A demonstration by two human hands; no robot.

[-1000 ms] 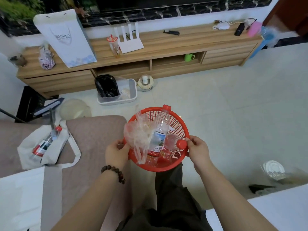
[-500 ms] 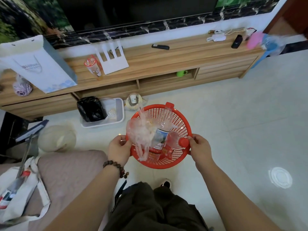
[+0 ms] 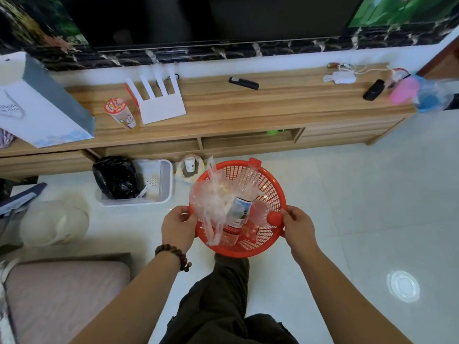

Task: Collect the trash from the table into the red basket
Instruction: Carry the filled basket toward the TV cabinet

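Note:
I hold the round red basket (image 3: 274,187) in front of me above the white floor. My left hand (image 3: 177,225) grips its left rim and my right hand (image 3: 299,225) grips its right rim. Inside the basket lie a clear plastic bottle (image 3: 242,204) with a printed label, a crumpled clear plastic bag (image 3: 211,207) that sticks out over the left rim, and a red bottle cap (image 3: 274,218) close to my right thumb. A beaded bracelet sits on my left wrist.
A long wooden TV cabinet (image 3: 248,108) runs across ahead, bearing a drink cup (image 3: 120,115), a white router, remotes and a white paper bag (image 3: 37,105). A white bin (image 3: 159,184) with a black bag stands on the floor. A sofa corner (image 3: 64,289) is at lower left; a clear lid (image 3: 403,285) lies at right.
I have stood up and moved away from the sofa toward the cabinet with the basket. Both hands keep their grip on its rim, and the cabinet looks nearer.

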